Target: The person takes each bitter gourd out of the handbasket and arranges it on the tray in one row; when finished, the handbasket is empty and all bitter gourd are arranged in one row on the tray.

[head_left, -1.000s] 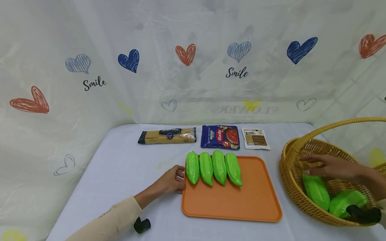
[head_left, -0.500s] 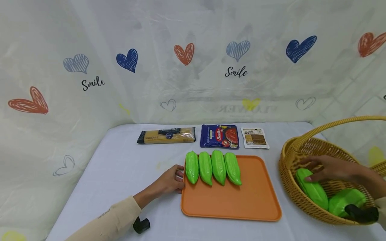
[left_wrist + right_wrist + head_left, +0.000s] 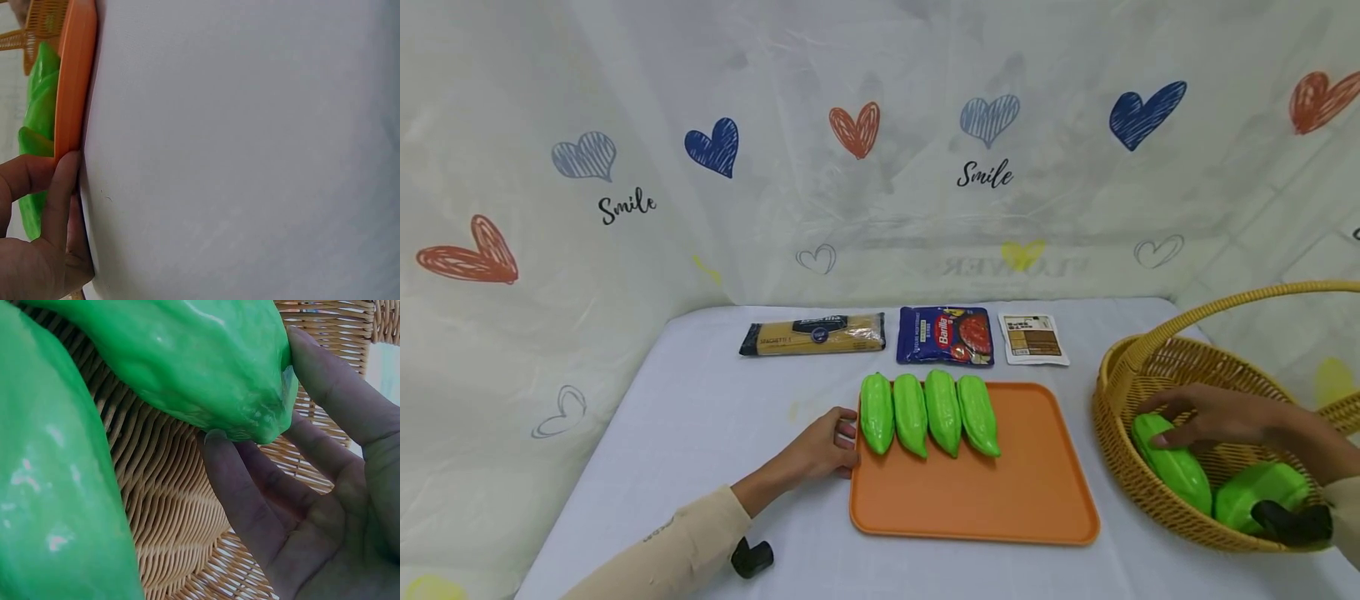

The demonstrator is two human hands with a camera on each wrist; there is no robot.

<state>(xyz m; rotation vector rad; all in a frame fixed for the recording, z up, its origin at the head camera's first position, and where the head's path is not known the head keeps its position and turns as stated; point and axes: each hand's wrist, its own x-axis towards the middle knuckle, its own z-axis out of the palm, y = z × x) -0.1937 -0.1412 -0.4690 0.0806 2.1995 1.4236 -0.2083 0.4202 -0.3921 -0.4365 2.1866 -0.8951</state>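
In the head view my left hand (image 3: 823, 446) pinches the left rim of the orange tray (image 3: 977, 508); the left wrist view shows thumb and finger on either side of that rim. Several glossy green toy vegetables (image 3: 912, 415), long and tapering, lie side by side along the tray's back left. On the right, my right hand (image 3: 1221, 417) reaches into a wicker basket (image 3: 1112, 467). Its thumb and fingers grip one end of a green toy vegetable (image 3: 206, 362). Another green toy vegetable (image 3: 1258, 492) lies beside it in the basket, partly covered by a black wrist device.
Behind the tray lie a spaghetti packet (image 3: 812, 335), a blue sauce pouch (image 3: 945, 336) and a small white-and-brown packet (image 3: 1033, 339). The basket's tall handle (image 3: 1247, 298) arches over the right side. A printed curtain (image 3: 880, 208) hangs along the table's back.
My right hand has lowered onto the green toy vegetable in the basket and taken hold of its end, which has shifted up and left. The left hand stays at the tray rim.
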